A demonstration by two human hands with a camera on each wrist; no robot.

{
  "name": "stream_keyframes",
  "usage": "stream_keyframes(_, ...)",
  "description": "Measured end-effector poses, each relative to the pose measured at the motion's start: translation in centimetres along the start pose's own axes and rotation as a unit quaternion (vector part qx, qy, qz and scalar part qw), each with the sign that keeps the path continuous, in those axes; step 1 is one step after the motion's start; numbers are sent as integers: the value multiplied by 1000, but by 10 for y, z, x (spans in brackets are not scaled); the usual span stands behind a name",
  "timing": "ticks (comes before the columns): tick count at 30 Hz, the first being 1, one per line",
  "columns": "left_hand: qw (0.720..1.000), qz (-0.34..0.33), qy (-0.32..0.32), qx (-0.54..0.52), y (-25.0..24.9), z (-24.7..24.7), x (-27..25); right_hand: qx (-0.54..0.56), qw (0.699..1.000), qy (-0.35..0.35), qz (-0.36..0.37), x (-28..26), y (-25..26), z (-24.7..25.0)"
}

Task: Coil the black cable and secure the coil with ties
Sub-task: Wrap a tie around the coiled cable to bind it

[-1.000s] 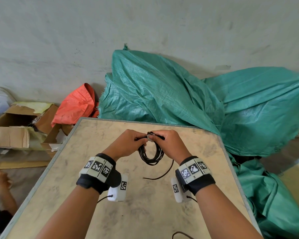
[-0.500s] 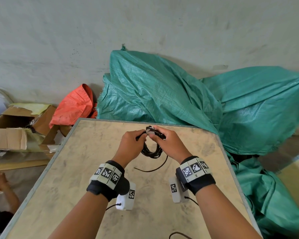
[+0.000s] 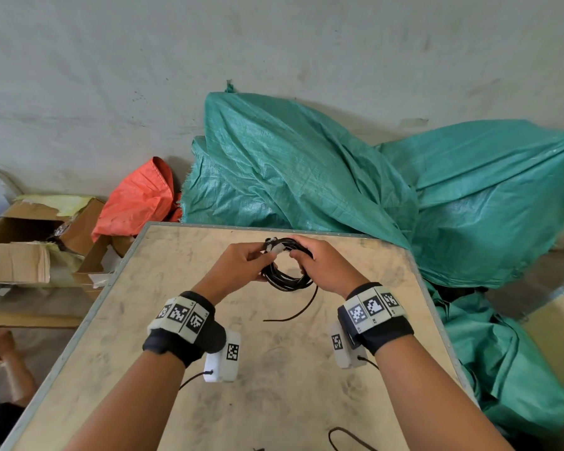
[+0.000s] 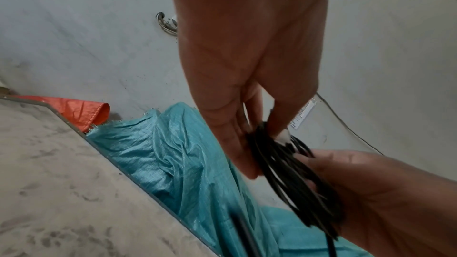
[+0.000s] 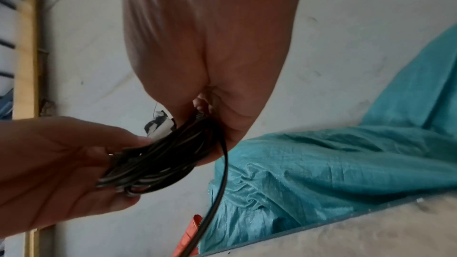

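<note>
Clearly the tying step: above the table (image 3: 163, 379) both hands hold the coil (image 3: 285, 277) upright, its tail (image 3: 295, 312) dangling. The left hand (image 3: 241, 265) pinches the white tie (image 3: 275, 249) on top; the right hand (image 3: 323, 265) grips the loops. Next, I'd say, cinch it without letting the loops spring.

Count, head view. My hands: two, left hand (image 3: 241, 262) and right hand (image 3: 323, 265), both gripping the coil. Black cable coil (image 3: 287, 278): one, of several loops, exact loop count not readable. Loose cable tail (image 3: 293, 315) trailing from it: one. White tie (image 3: 275, 248) on the coil: one visible. Wrist bands with printed markers: two. Table (image 3: 274, 402): one. Green tarps (image 3: 306, 177): at least two heaps. Orange bag (image 3: 137, 200): one. Cardboard boxes (image 3: 30, 242): count unclear.
</note>
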State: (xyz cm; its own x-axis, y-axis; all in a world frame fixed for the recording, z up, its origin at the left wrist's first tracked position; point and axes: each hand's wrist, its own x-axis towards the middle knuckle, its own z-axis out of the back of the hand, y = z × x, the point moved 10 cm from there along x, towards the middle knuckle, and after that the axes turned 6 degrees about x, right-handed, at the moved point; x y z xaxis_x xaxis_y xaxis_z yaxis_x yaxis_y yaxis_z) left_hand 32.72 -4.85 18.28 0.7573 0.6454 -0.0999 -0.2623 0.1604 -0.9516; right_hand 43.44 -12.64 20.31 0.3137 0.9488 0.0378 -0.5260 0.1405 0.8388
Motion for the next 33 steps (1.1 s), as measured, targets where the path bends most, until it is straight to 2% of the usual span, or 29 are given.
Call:
stream_keyframes(2,1000,-6,26,8,-3,-1,2,-35,999,14,14,2,7,1)
stream_keyframes(5,998,-26,17,49,-8,1,5,-68,997,31,19,5,13,-1)
stream_keyframes(8,996,-33,-36,74,-11,7,5,-48,999,17,8,5,12,-1)
stream_keyframes(13,989,-36,-126,66,-6,21,6,26,998,-48,-9,3,4,3)
stream_keyframes(15,988,-36,-135,58,-6,20,4,42,997,-56,-11,3,1,3)
stream_keyframes(18,995,-32,-87,43,-4,14,5,11,999,-50,-3,3,1,6)
stream_keyframes(22,985,-53,44,157,-6,-3,7,-86,996,22,9,3,3,0)
stream_keyframes(25,979,-46,52,189,-10,-8,6,-107,993,48,15,4,7,-6)
stream_keyframes(27,987,-32,36,154,-10,-9,5,-77,997,19,6,4,5,-1)
stream_keyframes(29,997,-5,10,73,-3,-5,4,-26,999,-27,-7,3,0,5)
stream_keyframes(33,998,15,-58,-1,5,1,4,57,993,-94,-34,0,-10,6)
